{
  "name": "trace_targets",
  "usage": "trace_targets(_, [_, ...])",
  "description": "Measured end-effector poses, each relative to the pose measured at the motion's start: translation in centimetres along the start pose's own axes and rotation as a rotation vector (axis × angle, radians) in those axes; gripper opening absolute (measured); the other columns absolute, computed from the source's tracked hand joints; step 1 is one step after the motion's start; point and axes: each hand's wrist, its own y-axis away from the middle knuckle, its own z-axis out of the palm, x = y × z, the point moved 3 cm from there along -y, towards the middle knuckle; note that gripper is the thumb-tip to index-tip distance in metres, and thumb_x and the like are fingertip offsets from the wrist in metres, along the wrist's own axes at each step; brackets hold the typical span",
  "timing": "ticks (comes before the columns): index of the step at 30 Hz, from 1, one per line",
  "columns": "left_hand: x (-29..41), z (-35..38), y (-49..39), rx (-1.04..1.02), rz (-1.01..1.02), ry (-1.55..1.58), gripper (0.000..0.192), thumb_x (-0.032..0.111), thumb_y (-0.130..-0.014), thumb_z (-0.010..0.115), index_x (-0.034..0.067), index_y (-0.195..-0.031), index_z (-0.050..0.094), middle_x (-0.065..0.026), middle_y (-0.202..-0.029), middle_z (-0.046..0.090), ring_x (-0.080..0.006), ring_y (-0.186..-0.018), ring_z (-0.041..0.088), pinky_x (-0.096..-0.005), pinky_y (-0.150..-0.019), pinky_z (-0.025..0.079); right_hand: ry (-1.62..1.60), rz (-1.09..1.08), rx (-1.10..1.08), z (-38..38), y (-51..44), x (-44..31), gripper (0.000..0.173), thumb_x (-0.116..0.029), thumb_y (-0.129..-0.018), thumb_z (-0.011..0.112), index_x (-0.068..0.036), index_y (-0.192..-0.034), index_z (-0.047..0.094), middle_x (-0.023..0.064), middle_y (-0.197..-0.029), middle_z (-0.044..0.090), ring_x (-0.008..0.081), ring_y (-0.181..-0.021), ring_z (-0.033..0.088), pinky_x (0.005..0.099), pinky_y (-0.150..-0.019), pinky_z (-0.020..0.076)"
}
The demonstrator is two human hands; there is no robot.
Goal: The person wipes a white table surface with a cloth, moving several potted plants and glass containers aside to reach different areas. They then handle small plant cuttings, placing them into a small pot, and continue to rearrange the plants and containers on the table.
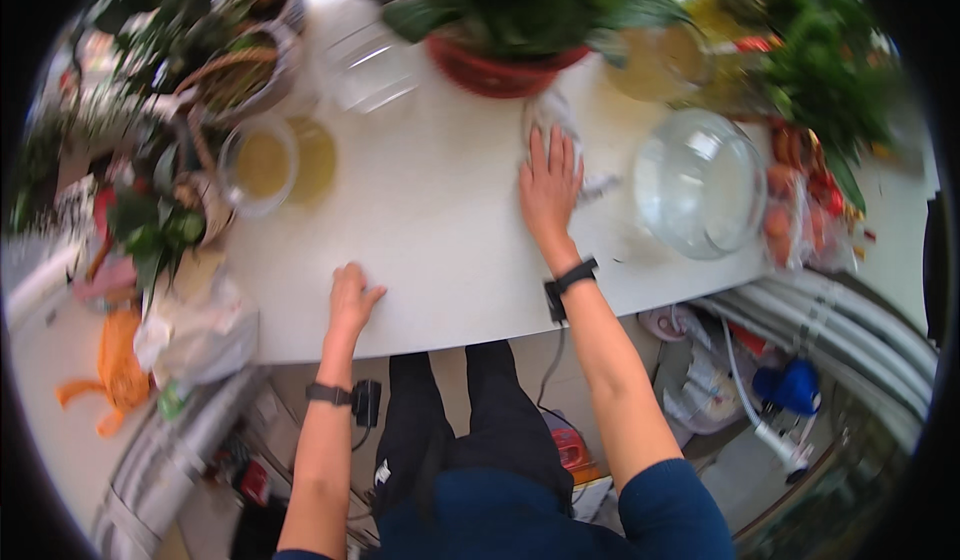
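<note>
My right hand [551, 177] lies flat with its fingers on a crumpled pale cloth [553, 113] on the white tabletop [442, 222]. The cloth reaches up to the front of a red plant pot [499, 68], and part of it shows to the right of the hand. My left hand [352, 297] rests near the table's front edge, fingers loosely curled and thumb apart, holding nothing. Right of my right hand stands a large clear glass bowl [701, 185]. A clear round container with yellowish liquid [262, 166] is at the left of the table.
A clear plastic container [367, 68] stands left of the red pot. Leafy plants crowd both far sides, with a woven-handled basket [240, 72] at left. Bagged reddish fruit [784, 218] lies beyond the bowl. A white plastic bag [202, 327] and an orange bag [124, 361] are at lower left.
</note>
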Motion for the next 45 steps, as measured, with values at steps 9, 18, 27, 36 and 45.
trace_targets(9, [-0.4,0.5,0.0,0.007,-0.129,0.030,0.044,0.015,-0.070,0.080,-0.001,-0.097,0.050,-0.0226,-0.101,0.053,-0.0408,-0.094,0.054,-0.0451,-0.078,0.048,0.009,-0.086,0.030,4.4,-1.0,-2.9,0.051,-0.025,-0.092,0.050,-0.020,-0.143,0.042,0.0060,-0.152,0.032,0.0279,-0.140,0.027,0.0502,-0.114,0.0153])
trace_targets(18, [-16.9,-3.9,11.2,0.386,-0.348,0.941,0.020,0.013,-0.092,0.059,0.006,-0.111,0.059,-0.0002,-0.089,0.057,-0.0075,-0.074,0.053,-0.0224,-0.062,0.044,-0.491,-0.279,-0.127,3.4,1.6,-12.6,0.031,-0.023,-0.098,0.047,-0.011,-0.123,0.061,0.0084,-0.134,0.056,0.0288,-0.128,0.046,0.0459,-0.108,0.0281])
trace_targets(27, [-24.0,1.6,25.1,0.332,-0.700,1.001,0.014,0.009,-0.094,0.054,0.006,-0.107,0.059,-0.0014,-0.084,0.060,-0.0072,-0.065,0.052,-0.0210,-0.058,0.042,-0.454,-0.728,-0.317,2.8,22.7,-31.1,0.046,-0.009,-0.083,0.058,-0.004,-0.129,0.052,0.0137,-0.139,0.048,0.0280,-0.129,0.045,0.0462,-0.104,0.0340])
trace_targets(36, [-15.4,2.9,19.8,0.061,-0.434,0.893,0.016,0.009,-0.094,0.053,0.004,-0.109,0.058,-0.0026,-0.084,0.060,-0.0079,-0.066,0.054,-0.0221,-0.059,0.046,-0.020,-0.408,-0.131,2.2,15.6,-9.0,0.048,-0.019,-0.079,0.059,-0.014,-0.127,0.054,0.0107,-0.141,0.044,0.0272,-0.130,0.042,0.0522,-0.102,0.0342])
trace_targets(45, [-1.5,5.9,14.7,-0.059,-0.318,0.723,0.019,0.012,-0.093,0.056,0.003,-0.109,0.060,-0.0035,-0.086,0.061,-0.0087,-0.069,0.056,-0.0233,-0.064,0.049,0.013,0.231,0.136,3.7,-5.4,9.4,0.059,-0.033,-0.094,0.047,-0.010,-0.146,0.033,0.0185,-0.151,0.029,0.0351,-0.140,0.024,0.0562,-0.112,0.0192])
